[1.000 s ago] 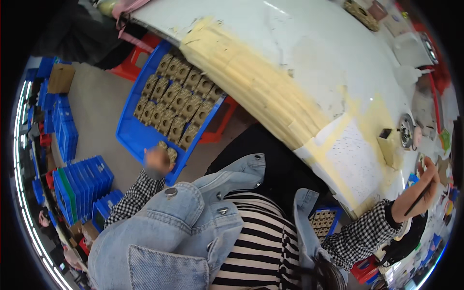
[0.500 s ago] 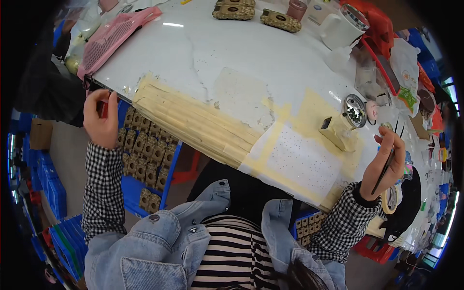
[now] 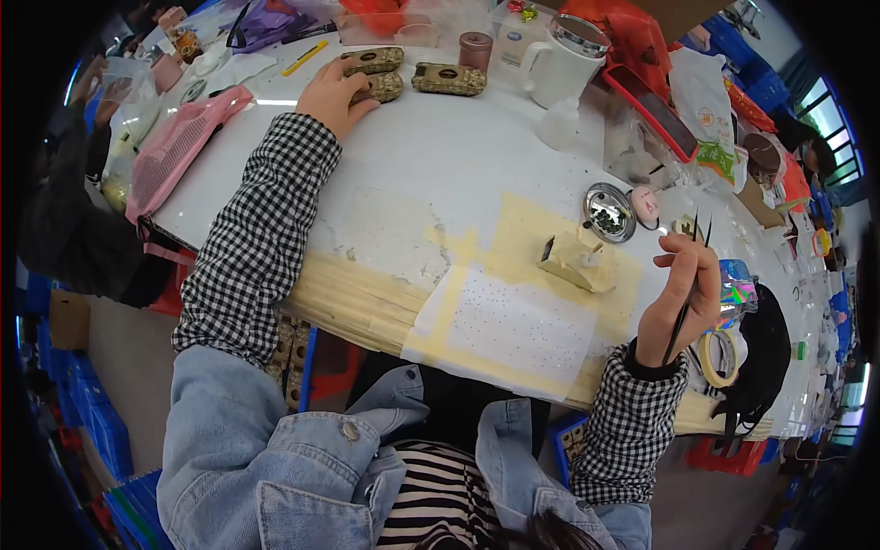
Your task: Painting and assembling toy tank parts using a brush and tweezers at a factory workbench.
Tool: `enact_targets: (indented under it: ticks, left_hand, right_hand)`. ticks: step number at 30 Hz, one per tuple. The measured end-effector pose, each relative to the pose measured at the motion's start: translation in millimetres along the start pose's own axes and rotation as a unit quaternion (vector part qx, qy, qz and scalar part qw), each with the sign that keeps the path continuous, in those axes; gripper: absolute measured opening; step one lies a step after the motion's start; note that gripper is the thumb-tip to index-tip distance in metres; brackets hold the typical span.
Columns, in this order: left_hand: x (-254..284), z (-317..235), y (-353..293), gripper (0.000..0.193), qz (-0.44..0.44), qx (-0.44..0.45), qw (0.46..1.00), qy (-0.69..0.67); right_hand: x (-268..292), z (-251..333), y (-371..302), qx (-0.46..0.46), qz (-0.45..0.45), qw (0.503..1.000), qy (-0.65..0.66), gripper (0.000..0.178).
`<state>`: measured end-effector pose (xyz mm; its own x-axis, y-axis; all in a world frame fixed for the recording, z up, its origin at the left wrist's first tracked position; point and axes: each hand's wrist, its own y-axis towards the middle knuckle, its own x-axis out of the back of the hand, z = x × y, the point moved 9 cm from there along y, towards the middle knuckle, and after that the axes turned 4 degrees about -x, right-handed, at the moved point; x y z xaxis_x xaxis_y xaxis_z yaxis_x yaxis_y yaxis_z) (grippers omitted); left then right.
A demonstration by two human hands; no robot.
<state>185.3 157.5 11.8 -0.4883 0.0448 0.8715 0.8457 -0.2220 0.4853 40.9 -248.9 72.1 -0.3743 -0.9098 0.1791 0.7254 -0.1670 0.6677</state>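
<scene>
My left hand (image 3: 332, 99) reaches to the far side of the table, its fingers closed over the end of an oblong camouflage-patterned part (image 3: 383, 87). A matching part (image 3: 374, 60) lies just behind it, and another with an oval hole (image 3: 449, 79) is to the right. My right hand (image 3: 680, 298) holds black tweezers (image 3: 681, 328) between its fingers, tips pointing up and away. Left of this hand are a yellowish taped block (image 3: 577, 261) and a round metal dish (image 3: 610, 213) with small dark bits. A white sheet dotted with tiny specks (image 3: 522, 321) is taped down before me.
A white mug (image 3: 559, 69), a reddish-brown jar (image 3: 475, 50) and a red-cased phone (image 3: 651, 112) stand or lie at the back. On the left is a pink mesh basket (image 3: 183, 156). A tape roll (image 3: 720, 357) and black bag (image 3: 759, 353) are beside my right wrist.
My left hand has moved from the table's left edge forward to the camouflage-patterned parts and closed on one. My right hand still holds the tweezers. The view has shifted.
</scene>
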Motion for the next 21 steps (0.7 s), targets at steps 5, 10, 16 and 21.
enact_targets:
  ticks: [5, 10, 16, 21]
  left_hand:
    - [-5.6, 11.3, -13.5, 0.038, 0.113, 0.023, 0.961, -0.253]
    - [22.1, -34.3, 12.8, 0.045, 0.053, 0.100, 0.792, -0.600]
    - [51.9, -147.7, 14.4, 0.042, 0.186, 0.000, 0.623, -0.760]
    - [52.1, -168.8, 1.3, 0.052, 0.171, 0.004, 0.604, -0.778]
  right_hand:
    - [-6.0, 3.3, -2.2, 0.005, -0.001, 1.000, 0.002, 0.014]
    - [-10.0, -2.6, 4.9, -0.030, 0.006, 0.999, -0.017, 0.011]
    - [-21.9, 24.6, 28.6, 0.039, 0.039, 0.998, -0.042, 0.008]
    - [-31.6, 44.2, 36.5, 0.146, 0.061, 0.982, -0.107, 0.008]
